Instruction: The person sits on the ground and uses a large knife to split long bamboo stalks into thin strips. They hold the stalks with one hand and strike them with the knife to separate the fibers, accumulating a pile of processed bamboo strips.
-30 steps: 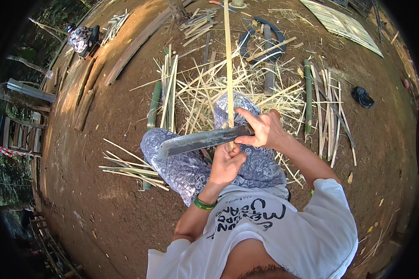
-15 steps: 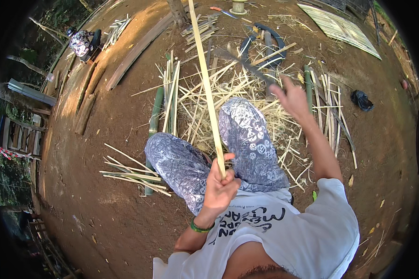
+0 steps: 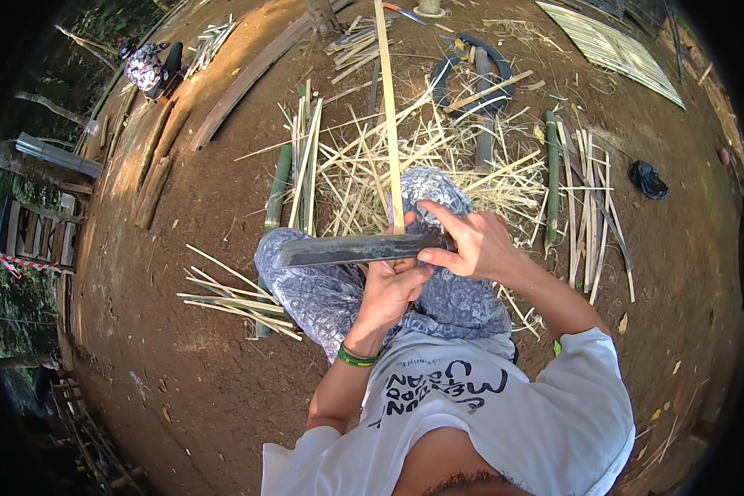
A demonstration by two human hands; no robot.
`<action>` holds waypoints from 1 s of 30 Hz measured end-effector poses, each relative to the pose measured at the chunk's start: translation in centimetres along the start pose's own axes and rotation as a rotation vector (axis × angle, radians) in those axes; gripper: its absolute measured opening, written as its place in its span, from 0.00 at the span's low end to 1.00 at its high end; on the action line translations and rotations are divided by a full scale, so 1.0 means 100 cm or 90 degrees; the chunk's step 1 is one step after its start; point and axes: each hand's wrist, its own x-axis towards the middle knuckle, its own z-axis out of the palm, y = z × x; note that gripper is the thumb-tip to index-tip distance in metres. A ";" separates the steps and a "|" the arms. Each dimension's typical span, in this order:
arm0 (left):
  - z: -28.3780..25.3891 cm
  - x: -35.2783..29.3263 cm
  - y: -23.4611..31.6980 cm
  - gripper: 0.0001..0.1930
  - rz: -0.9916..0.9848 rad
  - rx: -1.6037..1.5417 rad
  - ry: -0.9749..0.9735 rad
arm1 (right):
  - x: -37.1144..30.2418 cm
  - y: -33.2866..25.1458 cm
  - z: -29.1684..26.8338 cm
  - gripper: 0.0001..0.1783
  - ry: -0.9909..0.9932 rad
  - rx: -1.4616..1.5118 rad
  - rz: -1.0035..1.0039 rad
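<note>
Over my lap, my left hand is closed around the near end of a long pale bamboo strip, which points away from me. My right hand grips a machete by its handle end, index finger stretched forward. The dark blade lies crosswise over the strip's near end, just above my left fingers, its tip toward the left. The blade hides part of the strip's end and some of my left fingers. Beyond my knees, a heap of bamboo shavings covers the ground.
Split strips lie left of my knee, more strips at the right. Green bamboo poles flank the shavings. Farther off are a black ring, a woven bamboo panel, a black plastic bag and a seated person.
My right hand has brought the machete back from over the shavings to the strip's near end. The strip now stands more upright in view, still in my left hand.
</note>
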 end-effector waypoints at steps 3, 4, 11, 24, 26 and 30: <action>0.010 -0.001 0.001 0.40 0.021 0.019 0.018 | 0.000 -0.001 0.004 0.45 -0.006 -0.034 -0.014; 0.010 -0.001 0.001 0.40 0.028 0.030 0.018 | 0.000 -0.003 0.002 0.45 -0.001 -0.039 -0.020; 0.008 -0.012 -0.001 0.41 -0.030 0.076 0.034 | 0.002 0.004 0.008 0.44 0.063 -0.112 -0.083; 0.027 -0.013 -0.004 0.36 -0.056 0.038 0.019 | -0.009 0.014 -0.010 0.42 0.012 0.040 0.067; 0.026 -0.009 -0.006 0.34 -0.061 0.039 0.026 | -0.010 0.008 -0.001 0.44 0.008 0.016 0.032; 0.027 -0.005 -0.011 0.33 -0.006 0.085 0.002 | -0.007 0.002 -0.002 0.44 0.003 0.002 0.005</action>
